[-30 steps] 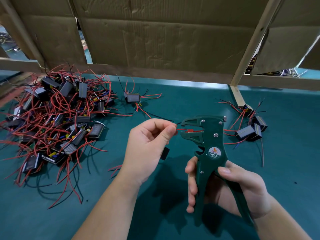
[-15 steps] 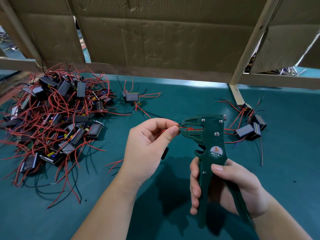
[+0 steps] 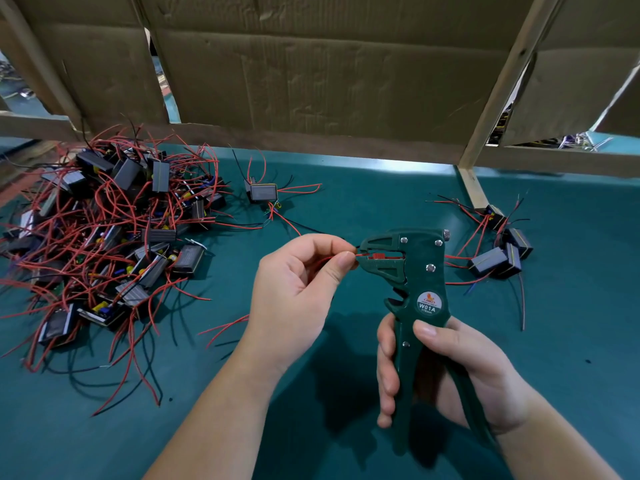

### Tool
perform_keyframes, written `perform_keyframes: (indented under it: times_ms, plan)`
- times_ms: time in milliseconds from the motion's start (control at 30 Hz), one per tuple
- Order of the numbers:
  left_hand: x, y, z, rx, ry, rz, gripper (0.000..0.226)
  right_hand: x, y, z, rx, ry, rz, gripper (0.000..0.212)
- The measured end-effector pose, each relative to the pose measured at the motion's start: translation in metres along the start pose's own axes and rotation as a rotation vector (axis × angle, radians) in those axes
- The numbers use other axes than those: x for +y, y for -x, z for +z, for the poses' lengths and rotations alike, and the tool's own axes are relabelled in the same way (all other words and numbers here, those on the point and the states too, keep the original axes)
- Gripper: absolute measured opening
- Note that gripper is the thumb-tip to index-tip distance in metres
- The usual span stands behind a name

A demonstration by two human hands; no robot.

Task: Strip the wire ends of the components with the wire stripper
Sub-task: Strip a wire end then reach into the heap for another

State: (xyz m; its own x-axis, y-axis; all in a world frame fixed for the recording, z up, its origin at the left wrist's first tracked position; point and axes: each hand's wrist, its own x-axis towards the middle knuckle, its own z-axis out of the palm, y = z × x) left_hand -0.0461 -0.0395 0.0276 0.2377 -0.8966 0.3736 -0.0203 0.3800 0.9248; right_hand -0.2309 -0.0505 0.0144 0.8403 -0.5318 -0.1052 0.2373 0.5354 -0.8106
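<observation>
tangled pile of black boxy components (image 3: 114,237) sits at the left edge of the teal desk (image 3: 363,192). left hand (image 3: 298,296), pinching a thin red wire (image 3: 361,253), has slid its end into the green metal wire stripper (image 3: 415,271); right hand (image 3: 453,368) grips it, ready to squeeze.

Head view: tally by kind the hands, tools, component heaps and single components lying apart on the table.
Hands: 2, left hand pinching a red wire, and right hand
Wire stripper: 1
Component heaps: 2, big heap and small heap
Single component: 1
Total: 6
</observation>
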Motion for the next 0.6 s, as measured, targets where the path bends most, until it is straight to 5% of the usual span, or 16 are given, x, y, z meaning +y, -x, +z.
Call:
perform_keyframes:
  times_ms: [167,367,600]
  plan:
    - [-0.002,-0.002,-0.004,0.001,-0.079,0.036,0.014,0.006,-0.001,0.010,0.118,0.027,0.003,0.046]
    - [-0.011,-0.005,-0.006,0.008,-0.261,0.034,0.026,0.016,-0.015,0.023,0.520,0.070,-0.095,0.061]
    - [-0.008,-0.006,-0.010,0.005,-0.190,0.027,0.015,0.009,-0.009,0.010,0.294,-0.002,-0.113,0.051]
